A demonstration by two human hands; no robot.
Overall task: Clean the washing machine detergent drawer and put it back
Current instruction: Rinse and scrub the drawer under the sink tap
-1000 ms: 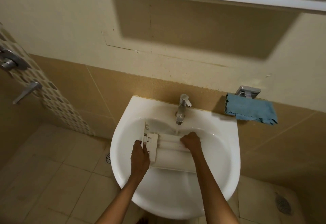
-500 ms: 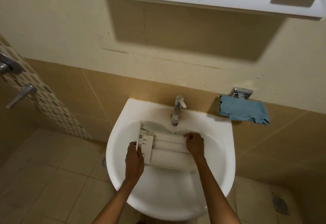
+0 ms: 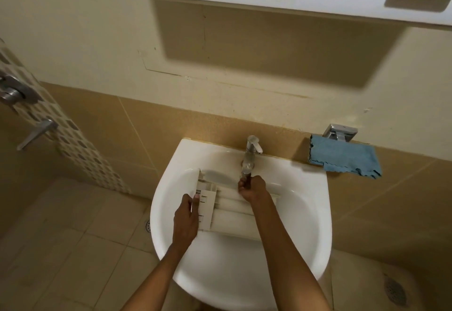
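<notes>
Detergent drawer point(image 3: 234, 210) in the sink point(image 3: 232, 274): lying crosswise in the white bowl, directly below the tap, with its long body spanning left to right. Judging by this, rinsing is the step in hand. It is likely going best with the drawer tilting so that each channel is draining toward one end instead of pooling.
Sink contents: holding only the drawer, as far as is showing. Whether water is running or collecting cannot be told.
Drawer compartments: long pale channels running along the body. Any residue or water inside them is too small to tell.
Blue cloth point(image 3: 342, 156): hanging under a chrome wall fitting just beside the sink's right rear corner, well apart from both hands and waiting for the wiping.
Left hand point(image 3: 187, 217): gripping the drawer's left end with the thumb lying on top, steadying it. A firm hold is mattering here, since wet plastic is probably slippery.
Right hand point(image 3: 253, 187): fingers curling up at the spout tip, seemingly pinching it, just above the drawer's middle.
Tap point(image 3: 252, 149): standing upright at the back rim, spout pointing over the drawer.
Slotted insert point(image 3: 206, 200): sitting at the drawer's left end. Its narrow slots are likely needing the most direct flow.
</notes>
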